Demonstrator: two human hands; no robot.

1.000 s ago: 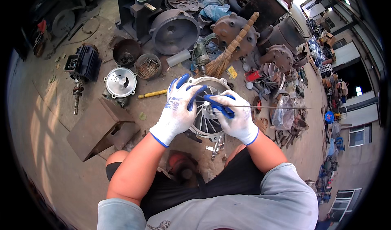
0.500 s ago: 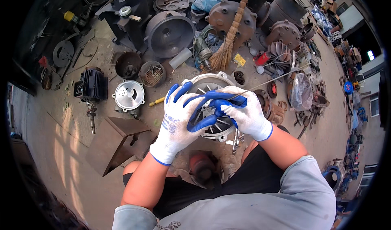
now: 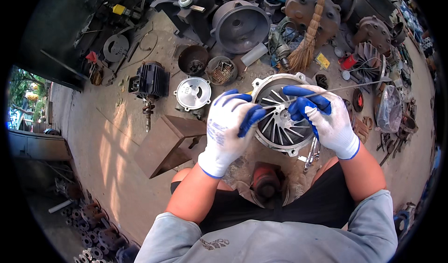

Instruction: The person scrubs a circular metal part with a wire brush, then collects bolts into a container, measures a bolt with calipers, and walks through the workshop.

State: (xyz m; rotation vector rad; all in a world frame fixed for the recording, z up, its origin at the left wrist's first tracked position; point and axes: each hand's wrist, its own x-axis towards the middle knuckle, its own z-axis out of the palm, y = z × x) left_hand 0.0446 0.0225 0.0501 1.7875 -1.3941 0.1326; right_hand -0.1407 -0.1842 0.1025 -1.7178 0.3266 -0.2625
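A thin, stiff metal rod (image 3: 359, 84) runs from my left hand past my right and out to the upper right. Both hands wear white gloves with blue-coated fingers. My left hand (image 3: 229, 127) is closed with its fingertips at the rod's left end. The fingers of my right hand (image 3: 329, 122) are curled and pinch the rod further along. Beneath them lies a round metal housing (image 3: 290, 150) with a finned impeller (image 3: 279, 123) inside it, partly covered by my gloves. Wrenches (image 3: 311, 155) rest beside its lower right edge.
An angular steel box (image 3: 163, 144) stands left of my knees, and a red and black object (image 3: 267, 181) is between my legs. Beyond are a motor (image 3: 153, 80), a round silver cover (image 3: 192, 94), bowls of small parts (image 3: 222, 70) and a straw broom (image 3: 310, 39).
My hands have moved apart along the rod, uncovering more of the impeller. The view has turned left, so the surroundings sit further right in the picture.
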